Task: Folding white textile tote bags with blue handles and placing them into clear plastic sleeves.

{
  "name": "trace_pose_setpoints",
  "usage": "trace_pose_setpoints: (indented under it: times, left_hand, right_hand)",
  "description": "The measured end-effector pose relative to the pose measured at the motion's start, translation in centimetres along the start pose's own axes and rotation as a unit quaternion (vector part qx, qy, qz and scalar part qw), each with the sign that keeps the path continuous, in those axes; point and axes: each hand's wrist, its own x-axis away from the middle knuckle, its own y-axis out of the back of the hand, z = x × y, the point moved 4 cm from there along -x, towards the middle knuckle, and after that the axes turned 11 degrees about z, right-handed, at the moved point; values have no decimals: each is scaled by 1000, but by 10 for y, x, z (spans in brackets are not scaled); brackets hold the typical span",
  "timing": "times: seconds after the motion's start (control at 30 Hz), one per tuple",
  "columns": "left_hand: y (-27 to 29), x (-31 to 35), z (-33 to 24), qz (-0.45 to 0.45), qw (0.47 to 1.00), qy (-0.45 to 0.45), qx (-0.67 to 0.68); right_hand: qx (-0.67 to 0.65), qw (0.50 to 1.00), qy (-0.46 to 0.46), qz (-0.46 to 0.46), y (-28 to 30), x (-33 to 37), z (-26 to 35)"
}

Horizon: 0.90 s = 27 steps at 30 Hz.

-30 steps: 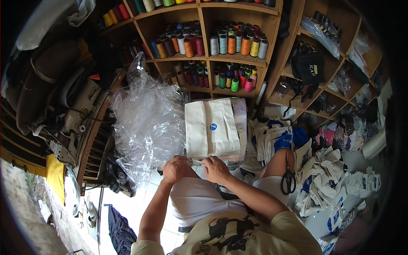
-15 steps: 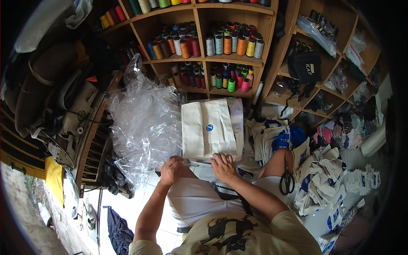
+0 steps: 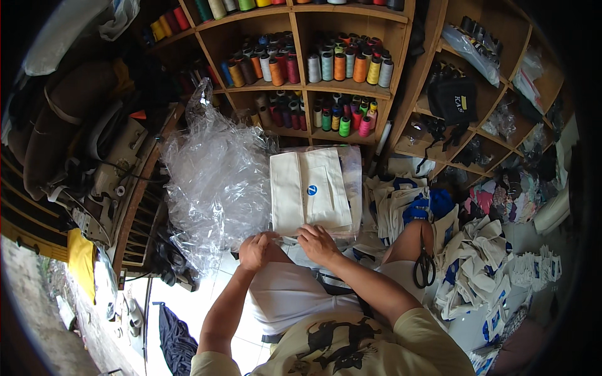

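Observation:
A folded cream canvas bag with a round blue mark and a stitched pocket lies flat in front of my knees. Clear plastic shows beneath it and past its right side. At the bag's near left corner, my left hand is closed with its fingertips pinched together; what is between them is too small to tell. My right hand bends its fingers over the bag's near edge and grips it, close to the left fingertips.
Crumpled clear plastic is heaped left of the bag. Black-handled scissors rest by my right knee. Piles of cream and blue cloth pieces cover the floor at right. Shelves of thread spools stand ahead, with a sewing machine at left.
My right hand has slid left along the bag's near edge, its fingers drawing together. The left hand stays at the corner, turned slightly inward. The view has shifted a little.

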Motion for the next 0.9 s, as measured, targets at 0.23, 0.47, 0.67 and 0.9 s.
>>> trace_pose_setpoints:
  times: [0.23,0.47,0.67,0.9]
  left_hand:
    - [-11,2,21,24,997,56,37]
    - [-14,-1,25,56,992,109,33]
    - [-7,-1,18,26,998,38,51]
    - [-7,1,18,54,996,41,63]
  right_hand:
    - [-66,994,-68,58,15,-11,-7]
    - [-109,984,-84,115,15,-16,-14]
    - [-80,994,35,60,3,-16,-15]
    - [-112,986,74,95,-5,-14,-20]
